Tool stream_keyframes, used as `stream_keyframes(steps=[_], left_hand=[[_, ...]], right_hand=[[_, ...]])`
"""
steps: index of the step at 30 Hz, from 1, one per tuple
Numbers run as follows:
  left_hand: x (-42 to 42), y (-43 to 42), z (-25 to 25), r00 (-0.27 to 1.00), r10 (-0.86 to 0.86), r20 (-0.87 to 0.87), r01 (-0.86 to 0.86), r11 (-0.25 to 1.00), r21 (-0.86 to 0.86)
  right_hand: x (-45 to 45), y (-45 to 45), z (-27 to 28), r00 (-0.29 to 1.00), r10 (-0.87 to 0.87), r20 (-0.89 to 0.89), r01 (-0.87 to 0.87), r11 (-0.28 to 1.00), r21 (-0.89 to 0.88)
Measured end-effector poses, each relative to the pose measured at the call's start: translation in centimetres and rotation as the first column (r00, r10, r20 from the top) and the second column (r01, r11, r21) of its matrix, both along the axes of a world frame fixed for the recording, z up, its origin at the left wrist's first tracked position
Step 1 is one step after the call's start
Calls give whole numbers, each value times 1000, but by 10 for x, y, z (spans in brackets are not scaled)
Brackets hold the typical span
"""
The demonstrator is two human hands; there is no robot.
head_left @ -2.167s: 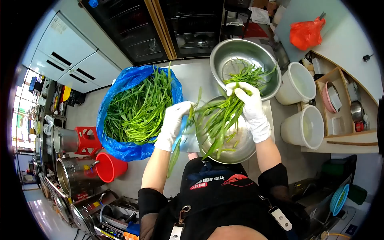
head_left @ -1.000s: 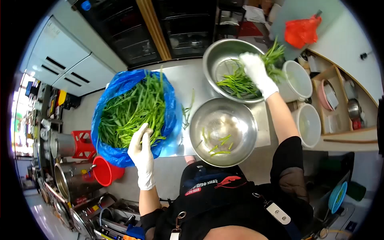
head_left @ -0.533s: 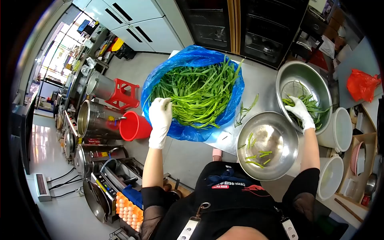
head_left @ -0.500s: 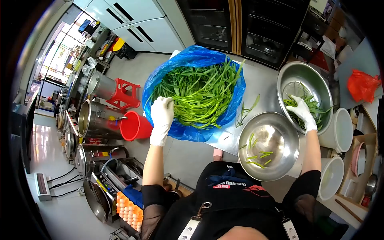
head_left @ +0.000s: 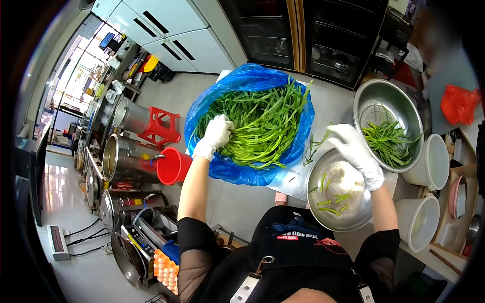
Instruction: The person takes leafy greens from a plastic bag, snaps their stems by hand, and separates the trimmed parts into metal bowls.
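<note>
A blue plastic bag [head_left: 233,174] full of long green leafy stems, which look like water spinach [head_left: 268,129], lies open on the metal table. My left hand [head_left: 216,137], in a white glove, is at the bag's left side with its fingers closed on some of the stems. Over the near steel bowl [head_left: 348,218] is my gloved right hand [head_left: 356,155], its fingers stretched out and nothing visible in them. Several short cut stem pieces [head_left: 331,210] lie in that bowl. Behind it, a larger steel basin [head_left: 406,103] contains a heap of leafy tops [head_left: 388,140].
A loose sprig [head_left: 313,149] lies on the metal table [head_left: 331,103] between bag and bowl. White buckets [head_left: 417,222] stand on the right. To the left are a red bucket [head_left: 173,166], a red stool [head_left: 160,126] and steel pots [head_left: 132,159].
My right hand has left the leafy tops in the basin and moved left over the near bowl. My left hand has shifted slightly right, further into the stems.
</note>
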State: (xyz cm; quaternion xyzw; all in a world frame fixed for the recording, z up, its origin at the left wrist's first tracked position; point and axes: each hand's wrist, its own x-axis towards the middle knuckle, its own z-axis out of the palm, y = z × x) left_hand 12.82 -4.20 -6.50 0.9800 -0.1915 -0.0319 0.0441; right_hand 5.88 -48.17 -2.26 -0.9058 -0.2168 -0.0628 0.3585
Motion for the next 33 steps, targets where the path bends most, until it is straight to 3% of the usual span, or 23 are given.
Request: stream_keyframes(steps=[3,5,8,13,14,17,21,25,27,33], left_hand=[[-14,-7,33,985,-79,154,104,982,-160],[-23,-17,57,974,-93,206,147,953,-266],[-42,-34,77,933,-150,327,245,930,-273],[-68,-64,99,878,-137,458,260,941,-218],[-70,-58,96,908,-155,389,260,937,-232],[-73,-62,113,890,-22,455,207,910,-360],[-74,-32,95,929,189,319,33,814,-579],[-80,-43,92,965,159,210,19,754,-657],[-78,-49,86,965,92,246,97,747,-658],[-71,-65,77,961,61,269,140,733,-666]], right_hand=[[1,48,-3,993,115,14,-115,993,-42],[4,81,0,954,126,271,-142,989,41],[18,122,2,911,94,402,-155,980,123],[17,143,11,932,206,299,-232,971,52],[15,144,9,941,204,269,-228,972,60],[14,142,2,963,168,213,-195,974,113],[11,127,0,992,121,25,-123,962,244],[9,119,-10,989,131,-67,-94,912,398],[5,116,-9,990,126,-63,-89,906,414],[-3,115,-4,994,22,-105,14,943,332]])
